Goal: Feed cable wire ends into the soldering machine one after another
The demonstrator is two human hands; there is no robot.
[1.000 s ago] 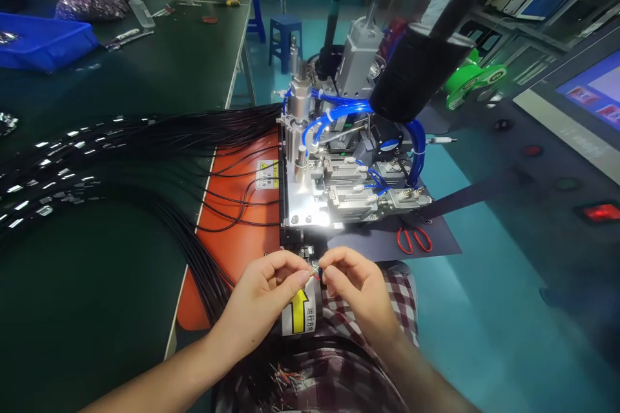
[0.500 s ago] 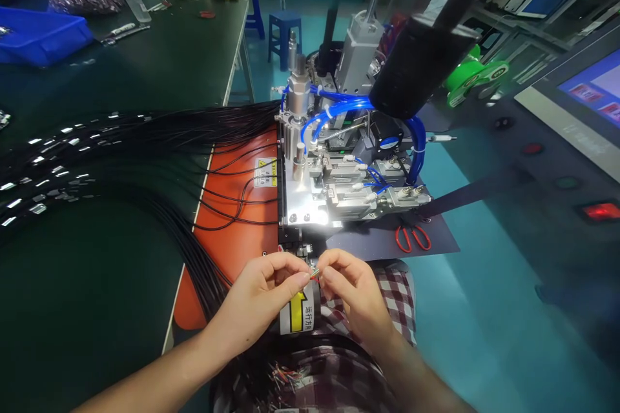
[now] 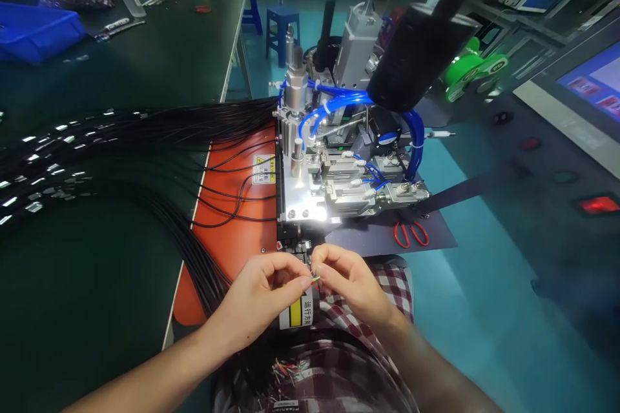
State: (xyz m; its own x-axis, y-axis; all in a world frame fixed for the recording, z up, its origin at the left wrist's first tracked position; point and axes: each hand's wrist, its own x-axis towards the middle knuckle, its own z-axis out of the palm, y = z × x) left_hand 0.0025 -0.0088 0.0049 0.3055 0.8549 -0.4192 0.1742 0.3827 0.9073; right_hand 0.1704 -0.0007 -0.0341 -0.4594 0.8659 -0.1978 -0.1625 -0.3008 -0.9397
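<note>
Yellow and red wires (image 3: 316, 279) sit between both hands, on the near side of the machine (image 3: 351, 197). Left hand (image 3: 274, 287): thumb and forefinger pinching the wires. Right hand (image 3: 349, 274): fingertips close together at the wire ends; can't tell if gripping. Likely risks: wires slip if left pinch loosens; thin strands bend if pushed too hard; colours get mixed up, ends being tiny and crowded by fingertips.
</note>
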